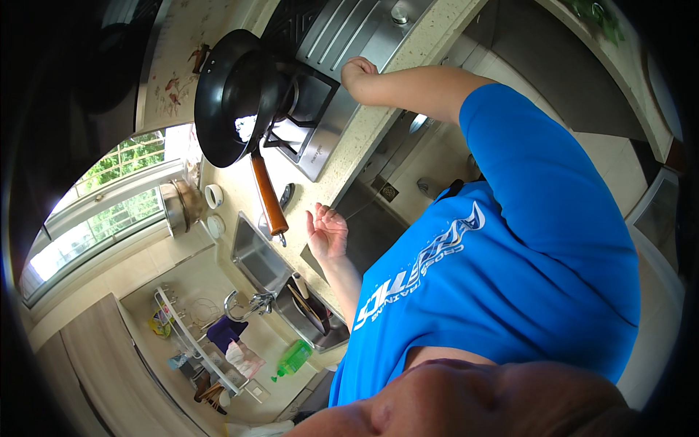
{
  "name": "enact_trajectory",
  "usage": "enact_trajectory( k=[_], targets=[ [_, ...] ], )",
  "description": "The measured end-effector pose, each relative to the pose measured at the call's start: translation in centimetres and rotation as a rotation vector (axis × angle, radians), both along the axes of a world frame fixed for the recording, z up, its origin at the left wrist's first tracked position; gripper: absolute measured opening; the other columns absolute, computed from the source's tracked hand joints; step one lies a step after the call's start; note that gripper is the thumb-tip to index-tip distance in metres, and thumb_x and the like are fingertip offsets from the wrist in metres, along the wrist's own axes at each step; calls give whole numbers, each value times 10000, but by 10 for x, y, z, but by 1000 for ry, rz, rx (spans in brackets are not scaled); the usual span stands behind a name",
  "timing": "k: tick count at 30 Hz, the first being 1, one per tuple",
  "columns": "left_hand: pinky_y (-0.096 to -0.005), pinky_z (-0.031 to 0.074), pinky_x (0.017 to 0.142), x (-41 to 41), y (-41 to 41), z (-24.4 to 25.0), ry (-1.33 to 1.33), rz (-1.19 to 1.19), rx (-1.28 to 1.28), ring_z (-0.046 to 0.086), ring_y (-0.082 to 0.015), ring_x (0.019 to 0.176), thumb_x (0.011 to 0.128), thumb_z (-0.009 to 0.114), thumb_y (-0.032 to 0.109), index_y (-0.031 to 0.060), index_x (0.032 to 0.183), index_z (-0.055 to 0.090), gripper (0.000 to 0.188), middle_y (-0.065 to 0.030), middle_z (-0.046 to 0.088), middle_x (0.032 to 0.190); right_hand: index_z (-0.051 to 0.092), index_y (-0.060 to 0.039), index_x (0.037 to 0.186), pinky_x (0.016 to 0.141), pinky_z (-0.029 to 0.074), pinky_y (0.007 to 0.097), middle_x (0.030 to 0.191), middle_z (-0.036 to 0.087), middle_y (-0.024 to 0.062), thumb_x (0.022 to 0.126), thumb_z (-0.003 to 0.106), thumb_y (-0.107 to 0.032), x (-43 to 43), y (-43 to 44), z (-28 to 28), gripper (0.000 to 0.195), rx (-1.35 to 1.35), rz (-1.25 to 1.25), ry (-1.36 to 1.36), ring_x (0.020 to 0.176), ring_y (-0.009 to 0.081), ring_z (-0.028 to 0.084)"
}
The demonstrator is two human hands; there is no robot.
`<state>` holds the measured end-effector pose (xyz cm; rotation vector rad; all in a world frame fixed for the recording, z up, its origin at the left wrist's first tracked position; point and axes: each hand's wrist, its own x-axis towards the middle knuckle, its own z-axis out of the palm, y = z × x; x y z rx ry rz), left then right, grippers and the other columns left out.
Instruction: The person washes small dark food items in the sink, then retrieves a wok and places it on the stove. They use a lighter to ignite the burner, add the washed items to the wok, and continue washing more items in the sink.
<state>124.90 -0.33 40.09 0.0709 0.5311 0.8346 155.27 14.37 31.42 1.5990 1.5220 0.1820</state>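
A black wok (235, 98) with a brown wooden handle (268, 194) rests over the near burner of the gas hob (311, 145); a bright patch in it may be glare. My left hand (327, 232), palm up with fingers loosely curled, is empty beside the handle's end, not touching it. At the hob's front edge is my right hand (359, 72), its fingers curled; what lies beneath them is hidden. One metal hob knob (400, 15) shows beyond that hand. Under the wok handle, a black-handled knife (286, 194) lies on the stone counter (311, 198).
The sink (256, 257) holds a pan (308, 311) beneath a chrome faucet (240, 308). Near it stand a green soap bottle (295, 358) and a wall rack (191, 338). Metal pots (177, 207) and white cups (214, 196) sit by the window.
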Motion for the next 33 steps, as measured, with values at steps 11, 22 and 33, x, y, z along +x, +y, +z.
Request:
enact_trajectory(
  k=[11, 22, 33],
  targets=[
    [-296, 441, 679, 7, 2, 3, 165, -75, 77, 478, -149, 664, 893, 448, 231, 7, 936, 536, 245, -55, 513, 763, 604, 35, 812, 289, 365, 268, 825, 573, 207, 614, 602, -84, 11, -26, 29, 231, 135, 155, 59, 513, 264, 571],
    [-286, 439, 662, 10, -4, -25, 286, -152, 22, 488, -149, 665, 903, 431, 234, 27, 924, 535, 233, -41, 517, 751, 555, 22, 1040, 857, 389, 456, 1199, 447, 167, 739, 597, -331, 21, -84, 58, 466, 742, 64, 1117, 1146, 337, 370],
    [-288, 440, 644, 22, -13, -27, 441, -166, 11, 505, -147, 676, 912, 408, 222, 43, 935, 541, 224, -38, 543, 761, 315, -66, 1313, 1017, 171, 491, 1390, 247, 91, 804, 465, -514, 36, -55, 9, 694, 879, 1, 1030, 1307, 257, 158]
  ],
)
